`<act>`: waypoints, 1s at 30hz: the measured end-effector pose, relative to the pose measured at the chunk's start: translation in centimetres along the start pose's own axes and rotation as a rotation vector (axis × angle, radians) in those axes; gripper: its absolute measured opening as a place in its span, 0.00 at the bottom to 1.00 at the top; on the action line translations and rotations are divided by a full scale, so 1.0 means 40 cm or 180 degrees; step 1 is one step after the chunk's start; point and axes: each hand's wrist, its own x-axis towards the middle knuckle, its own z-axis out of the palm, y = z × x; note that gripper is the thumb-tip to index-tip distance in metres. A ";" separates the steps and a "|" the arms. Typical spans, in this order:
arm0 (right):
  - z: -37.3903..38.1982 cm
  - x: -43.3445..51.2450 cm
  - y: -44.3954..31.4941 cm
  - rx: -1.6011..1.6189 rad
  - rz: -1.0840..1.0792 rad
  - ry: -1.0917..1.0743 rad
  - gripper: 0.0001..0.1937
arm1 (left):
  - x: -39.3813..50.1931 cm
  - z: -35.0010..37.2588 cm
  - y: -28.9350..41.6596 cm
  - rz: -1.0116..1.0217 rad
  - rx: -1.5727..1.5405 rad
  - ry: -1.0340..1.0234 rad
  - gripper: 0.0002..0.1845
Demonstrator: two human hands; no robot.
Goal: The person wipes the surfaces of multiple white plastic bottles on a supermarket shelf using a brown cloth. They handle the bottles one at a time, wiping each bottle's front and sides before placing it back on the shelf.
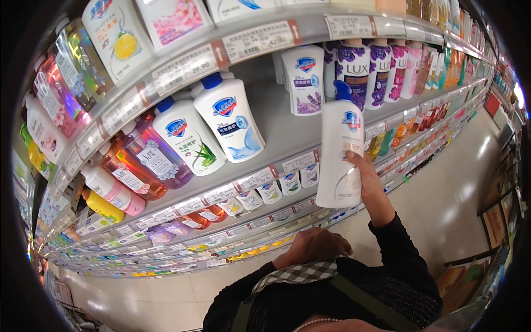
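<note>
My right hand (367,174) grips a white Safeguard pump bottle (341,153) with a blue pump top, upright in front of the shelf. The hand is on the bottle's right side, the thumb across its front. My left hand (317,245) is bent in front of my chest, below the bottle; whether it holds anything cannot be told. Behind the held bottle stand a Safeguard bottle with lavender flowers (306,83) and purple Lux bottles (352,68). To the left, on the same shelf, are a Safeguard bottle with a blue band (229,118) and one with an aloe picture (188,139).
Shelf edges with price tags (261,41) curve across the view. Bottles with a lemon picture (120,45) and pink blossoms (174,20) stand above. Smaller bottles (269,193) line a lower shelf. Boxes (495,226) are at the right, beyond the tiled floor (452,191).
</note>
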 end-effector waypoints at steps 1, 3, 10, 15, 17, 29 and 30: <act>0.020 0.019 0.001 -0.0128 -0.0089 -0.0246 0.20 | 0.000 0.001 0.016 0.0050 0.0009 0.0079 0.10; 0.057 0.059 -0.009 -0.0389 -0.0070 -0.0351 0.20 | -0.002 -0.019 0.058 -0.0151 0.0261 -0.0082 0.10; 0.152 0.202 -0.044 -0.0805 -0.0236 -0.0849 0.20 | -0.020 -0.089 0.097 -0.0471 0.1692 -0.0782 0.22; 0.183 0.278 -0.038 -0.0893 -0.0333 -0.0996 0.21 | -0.040 -0.044 -0.071 -0.0635 0.1187 -0.0221 0.36; 0.192 0.303 -0.026 -0.0800 -0.0462 -0.1044 0.22 | -0.028 -0.032 -0.142 -0.0499 0.2954 -0.1189 0.50; 0.192 0.408 0.033 -0.1474 -0.0627 -0.1261 0.32 | -0.031 0.024 -0.282 0.0926 0.4133 -0.1212 0.26; 0.190 0.410 0.030 -0.1544 -0.0607 -0.1276 0.33 | -0.023 0.012 -0.259 0.0973 0.4048 -0.1191 0.25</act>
